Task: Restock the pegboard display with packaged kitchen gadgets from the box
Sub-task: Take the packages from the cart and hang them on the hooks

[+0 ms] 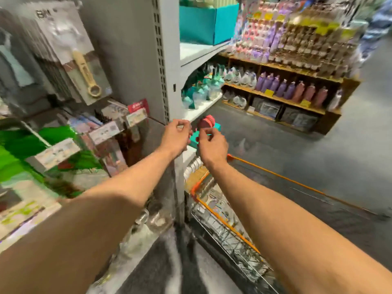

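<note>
two hands are hovering mid-frame: right hand [212, 145] is pinching a teal-and-pink packaged gadget [206, 122]; left hand [176, 134] is curling beside it, its grip too blurred to tell. orange wire basket [195, 188] is sitting below.

Retail shop aisle indicated: packaged gadgets [84, 68] are hung on a pegboard display [127, 49], bottles [282, 85] are ranked on wooden shelving [275, 98] with yellow price tags [269, 92], and an orange-rimmed wire trolley [224, 221] is parked alongside.
</note>
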`<action>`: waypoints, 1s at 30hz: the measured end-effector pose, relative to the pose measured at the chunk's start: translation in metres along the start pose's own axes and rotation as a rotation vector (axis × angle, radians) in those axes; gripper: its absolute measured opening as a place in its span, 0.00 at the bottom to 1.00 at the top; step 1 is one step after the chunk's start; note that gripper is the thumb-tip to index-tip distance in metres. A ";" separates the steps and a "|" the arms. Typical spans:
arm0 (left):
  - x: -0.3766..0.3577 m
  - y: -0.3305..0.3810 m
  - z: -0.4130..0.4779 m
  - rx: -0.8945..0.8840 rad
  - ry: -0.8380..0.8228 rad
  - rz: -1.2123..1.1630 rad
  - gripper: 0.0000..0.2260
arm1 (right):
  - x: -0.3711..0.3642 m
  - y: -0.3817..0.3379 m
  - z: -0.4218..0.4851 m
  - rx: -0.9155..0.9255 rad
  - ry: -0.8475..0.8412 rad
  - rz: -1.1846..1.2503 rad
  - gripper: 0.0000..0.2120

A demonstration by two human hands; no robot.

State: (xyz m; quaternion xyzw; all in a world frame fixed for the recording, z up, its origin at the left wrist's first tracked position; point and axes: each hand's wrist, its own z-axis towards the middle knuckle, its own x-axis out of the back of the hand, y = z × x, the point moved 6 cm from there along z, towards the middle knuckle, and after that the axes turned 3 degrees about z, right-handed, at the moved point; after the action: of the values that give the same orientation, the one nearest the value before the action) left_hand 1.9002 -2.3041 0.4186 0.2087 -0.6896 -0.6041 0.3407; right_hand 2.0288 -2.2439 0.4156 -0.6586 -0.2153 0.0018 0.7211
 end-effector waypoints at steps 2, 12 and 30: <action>-0.035 -0.014 0.002 0.032 -0.042 0.061 0.06 | 0.018 0.032 0.014 -0.046 0.012 -0.002 0.11; -0.198 -0.119 0.011 0.169 -0.332 0.284 0.12 | 0.113 0.214 0.053 -0.416 0.117 -0.016 0.07; -0.338 -0.320 0.055 0.523 -0.684 0.482 0.03 | 0.138 0.440 0.067 -0.922 0.201 -0.042 0.09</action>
State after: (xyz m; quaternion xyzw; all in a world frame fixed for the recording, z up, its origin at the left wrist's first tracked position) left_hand 2.0509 -2.0882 0.0307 -0.0882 -0.9191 -0.3487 0.1610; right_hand 2.2571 -2.0819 0.0424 -0.9024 -0.1361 -0.1723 0.3707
